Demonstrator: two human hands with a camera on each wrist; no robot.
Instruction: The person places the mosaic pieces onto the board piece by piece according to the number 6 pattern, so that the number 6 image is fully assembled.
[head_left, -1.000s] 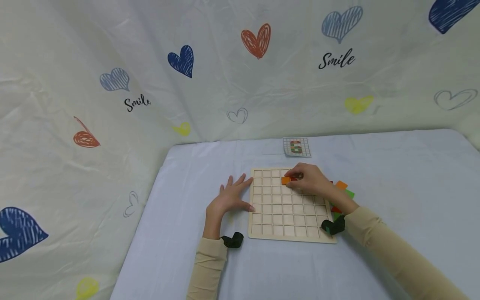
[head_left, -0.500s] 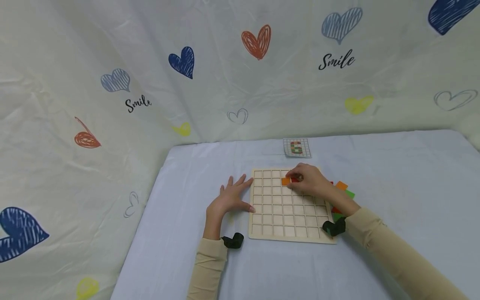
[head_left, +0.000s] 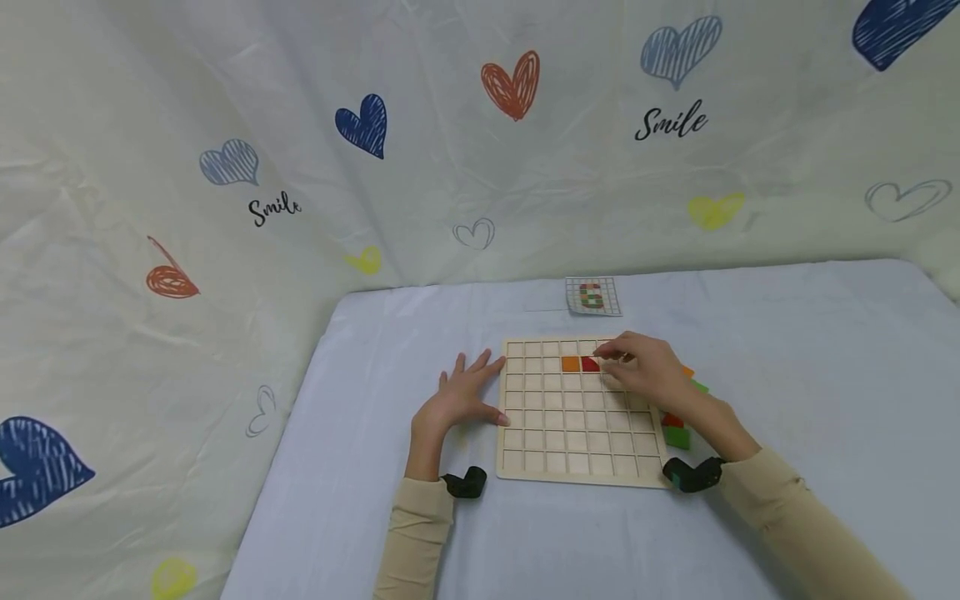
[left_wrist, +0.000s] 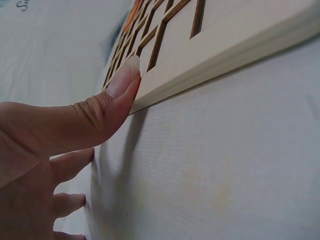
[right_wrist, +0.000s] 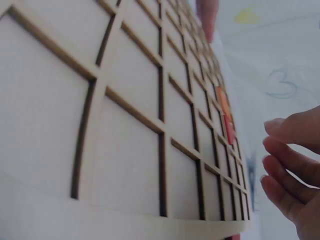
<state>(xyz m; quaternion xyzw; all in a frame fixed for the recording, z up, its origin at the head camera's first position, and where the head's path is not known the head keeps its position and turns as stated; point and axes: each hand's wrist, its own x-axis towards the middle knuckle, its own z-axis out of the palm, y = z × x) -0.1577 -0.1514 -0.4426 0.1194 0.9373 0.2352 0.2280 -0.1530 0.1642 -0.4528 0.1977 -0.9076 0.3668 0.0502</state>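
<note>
A wooden grid board [head_left: 553, 437] lies on the table. In one of its upper rows sit an orange square tile [head_left: 571, 364] and a red tile [head_left: 589, 364], side by side in neighbouring cells. My left hand [head_left: 467, 395] is spread at the board's left edge; its thumb [left_wrist: 112, 95] touches the rim in the left wrist view. Just right of the red tile hovers my right hand [head_left: 651, 368], bent fingers apart from the tiles. The right wrist view shows nothing between its thumb and fingers [right_wrist: 282, 192].
Several loose tiles lie right of the board, among them a green tile [head_left: 677, 437], partly hidden by the right arm. Behind the board is a small pattern card [head_left: 573, 305] with a coloured grid. A printed cloth [head_left: 420, 200] hangs behind the table.
My right hand has let go of the red tile, which stays in its cell beside the orange one. The hand has drawn back to the right. My left hand keeps its place.
</note>
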